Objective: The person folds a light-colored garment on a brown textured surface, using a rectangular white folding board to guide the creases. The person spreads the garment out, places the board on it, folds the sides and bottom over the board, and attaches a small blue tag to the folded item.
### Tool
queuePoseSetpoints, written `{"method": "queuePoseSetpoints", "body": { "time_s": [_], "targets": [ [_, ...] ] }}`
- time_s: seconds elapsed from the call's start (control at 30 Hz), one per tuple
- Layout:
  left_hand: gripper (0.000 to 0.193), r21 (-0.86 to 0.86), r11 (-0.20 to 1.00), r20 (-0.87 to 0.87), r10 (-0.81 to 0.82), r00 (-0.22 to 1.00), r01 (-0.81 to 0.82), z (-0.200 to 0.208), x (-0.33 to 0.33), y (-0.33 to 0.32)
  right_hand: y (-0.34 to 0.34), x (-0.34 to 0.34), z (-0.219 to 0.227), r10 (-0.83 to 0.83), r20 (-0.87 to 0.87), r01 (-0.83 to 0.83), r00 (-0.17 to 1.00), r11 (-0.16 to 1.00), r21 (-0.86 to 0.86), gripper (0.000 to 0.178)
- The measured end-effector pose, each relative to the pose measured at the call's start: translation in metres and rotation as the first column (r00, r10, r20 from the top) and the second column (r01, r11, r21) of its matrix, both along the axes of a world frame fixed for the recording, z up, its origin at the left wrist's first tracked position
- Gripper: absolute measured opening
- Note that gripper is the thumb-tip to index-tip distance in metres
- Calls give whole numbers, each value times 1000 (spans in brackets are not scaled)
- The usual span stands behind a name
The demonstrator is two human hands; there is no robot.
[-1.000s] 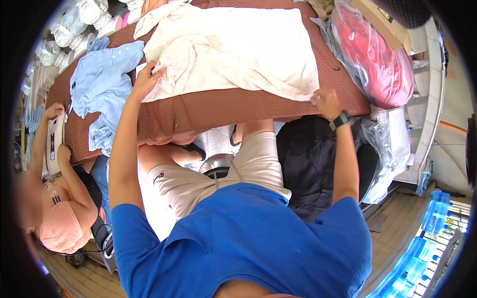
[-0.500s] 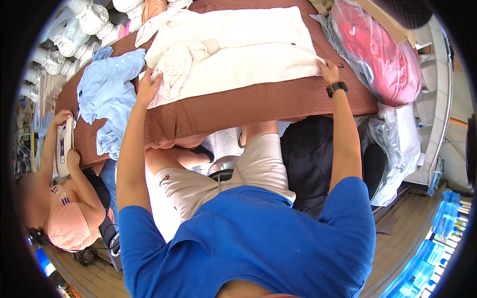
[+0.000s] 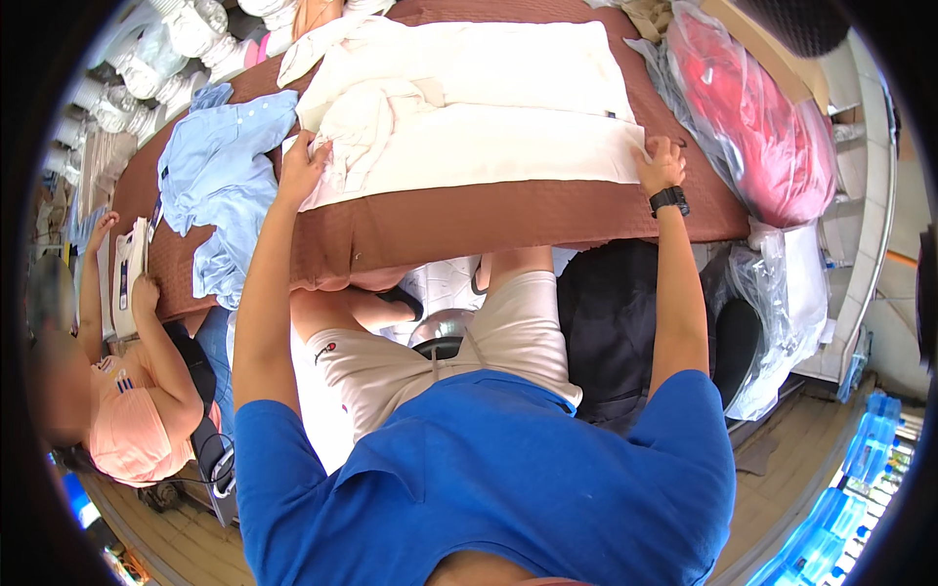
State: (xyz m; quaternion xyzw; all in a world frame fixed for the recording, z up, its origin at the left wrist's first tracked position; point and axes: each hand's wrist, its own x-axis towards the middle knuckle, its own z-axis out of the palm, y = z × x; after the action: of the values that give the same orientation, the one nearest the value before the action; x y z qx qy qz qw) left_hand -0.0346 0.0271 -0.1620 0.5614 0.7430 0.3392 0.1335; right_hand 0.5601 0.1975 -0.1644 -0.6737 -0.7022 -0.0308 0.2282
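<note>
A white garment [image 3: 508,146] lies spread lengthwise on the brown quilted table cover, in two long layers with a small dark tag by its right end. At its near left edge my left hand [image 3: 305,171] pinches the cloth between thumb and fingers, beside a bunched part. My right hand [image 3: 664,166], with a black watch on the wrist, rests at the right hem; its thumb touches the cloth and its bent fingers are apart from it. A light blue shirt [image 3: 220,151] lies crumpled to the left of my left hand.
The brown-covered table [image 3: 420,220] spans the far side. Red items in clear plastic [image 3: 757,127] stand right. At the left a co-worker in a peach top [image 3: 142,430] handles a folded white garment [image 3: 127,278]. White wrapped goods [image 3: 186,29] line the back left; a black cloth [image 3: 611,322] hangs below.
My right hand has shifted slightly right and down, and its grip on the hem has loosened. The near layer's right end lies flatter. The co-worker's far hand has lifted off the folded garment.
</note>
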Motion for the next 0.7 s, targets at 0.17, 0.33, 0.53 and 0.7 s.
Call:
{"method": "queuePoseSetpoints", "body": {
  "time_s": [0.17, 0.33, 0.53, 0.7],
  "targets": [
    [32, 48, 999, 0, -3, 1000, 3, -3, -3, 0, 28, -52, -1, 247, 28, -249, 969, 966, 67, 31],
    [28, 43, 999, 57, 0, 998, -2, 1, -2, -7, 62, -77, 28, 199, 185, -192, 962, 980, -54, 19],
    [29, 88, 996, 93, 13, 996, -21, 2, 2, -8, 62, -145, 37, 238, 198, -268, 951, 952, 146, 25],
    [27, 172, 985, 95, -9, 995, -7, -7, -2, -15, -40, -319, 46, 938, -219, -925, 269, 315, 211, 43]
  ]
}}
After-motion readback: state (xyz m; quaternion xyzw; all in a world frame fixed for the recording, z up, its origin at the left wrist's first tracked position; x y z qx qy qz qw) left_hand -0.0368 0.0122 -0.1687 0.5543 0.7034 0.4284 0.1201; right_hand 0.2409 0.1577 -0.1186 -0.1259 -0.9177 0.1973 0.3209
